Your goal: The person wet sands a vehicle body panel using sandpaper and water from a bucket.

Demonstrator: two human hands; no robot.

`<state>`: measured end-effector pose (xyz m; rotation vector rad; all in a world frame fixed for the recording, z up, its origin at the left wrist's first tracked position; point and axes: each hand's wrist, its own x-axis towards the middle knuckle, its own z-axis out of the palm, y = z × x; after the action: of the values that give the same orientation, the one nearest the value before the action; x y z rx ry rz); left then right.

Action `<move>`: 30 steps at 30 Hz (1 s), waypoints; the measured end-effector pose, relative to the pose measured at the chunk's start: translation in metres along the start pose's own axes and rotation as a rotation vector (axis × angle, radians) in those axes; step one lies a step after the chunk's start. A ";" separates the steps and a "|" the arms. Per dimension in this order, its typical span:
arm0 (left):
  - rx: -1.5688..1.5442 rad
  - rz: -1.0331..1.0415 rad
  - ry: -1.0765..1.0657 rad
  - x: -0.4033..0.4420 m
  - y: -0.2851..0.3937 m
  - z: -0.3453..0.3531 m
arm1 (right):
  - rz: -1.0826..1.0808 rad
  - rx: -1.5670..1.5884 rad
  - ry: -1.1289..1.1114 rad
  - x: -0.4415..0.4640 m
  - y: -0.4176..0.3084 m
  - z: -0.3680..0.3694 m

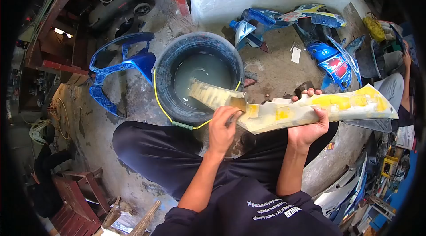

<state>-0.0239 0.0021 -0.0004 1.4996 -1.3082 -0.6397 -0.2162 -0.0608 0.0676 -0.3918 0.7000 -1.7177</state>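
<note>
A long plastic motorcycle body panel (290, 114), off-white with yellow patches, is held slantwise above my lap. My right hand (308, 129) grips it from below near its middle, thumb in front and fingertips over the far edge. Closed in a pinch, my left hand (223, 129) holds a small brown piece of sandpaper (237, 103) against the panel's surface. The panel's narrow left end reaches over the black bucket (160, 65) of cloudy water. Whether that tip touches the water I cannot tell.
Left of the bucket lies a blue plastic frame (104, 70). Blue fairings (262, 15) and a blue-red panel (335, 64) lie beyond on the concrete floor. Another person (390, 92) sits at the right edge. A reddish-brown wooden stool (75, 200) stands at lower left.
</note>
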 end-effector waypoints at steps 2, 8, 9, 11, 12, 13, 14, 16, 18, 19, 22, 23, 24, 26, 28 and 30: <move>0.013 -0.027 0.012 -0.003 -0.003 0.001 | 0.006 0.011 -0.008 -0.001 0.002 0.002; -0.135 0.145 -0.080 0.008 0.028 0.012 | -0.022 0.006 -0.015 0.001 -0.005 0.001; -0.097 0.084 -0.060 0.004 0.014 0.008 | -0.026 0.009 -0.014 0.002 -0.004 -0.001; -0.063 -0.037 -0.026 -0.001 -0.009 0.002 | -0.001 -0.002 0.008 0.002 -0.001 -0.002; -0.070 -0.053 -0.044 0.001 -0.004 0.000 | -0.003 0.000 0.008 0.000 0.003 -0.002; -0.078 -0.069 -0.058 0.002 0.002 -0.001 | -0.002 0.001 0.010 0.002 0.004 -0.001; -0.094 0.009 -0.067 0.004 0.009 0.004 | -0.013 0.003 -0.018 0.001 0.005 -0.001; -0.129 0.131 -0.095 0.011 0.035 0.011 | -0.019 -0.001 -0.050 -0.002 0.004 -0.002; -0.127 0.112 -0.083 0.009 0.026 0.011 | -0.008 -0.013 -0.016 0.001 0.000 -0.001; -0.117 0.090 -0.083 0.007 0.018 0.010 | -0.013 -0.013 -0.020 0.003 -0.002 -0.003; -0.072 -0.032 -0.040 0.005 -0.006 -0.002 | 0.005 0.003 -0.013 0.001 0.002 -0.003; -0.055 -0.029 -0.030 0.002 -0.010 -0.001 | 0.007 0.007 -0.011 0.002 0.003 -0.001; -0.051 -0.034 -0.032 0.005 -0.002 0.000 | -0.007 -0.005 -0.022 0.001 0.004 0.001; -0.096 0.114 -0.068 0.013 0.022 0.009 | -0.018 -0.025 -0.035 -0.003 0.004 0.001; -0.117 0.112 -0.084 0.013 0.024 0.009 | -0.014 -0.019 -0.015 0.000 -0.002 0.002; -0.115 0.082 -0.075 0.007 0.007 0.008 | 0.005 -0.001 -0.020 0.003 -0.002 -0.003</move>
<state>-0.0320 -0.0067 0.0042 1.3329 -1.3597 -0.7121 -0.2207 -0.0622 0.0663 -0.4073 0.6872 -1.7065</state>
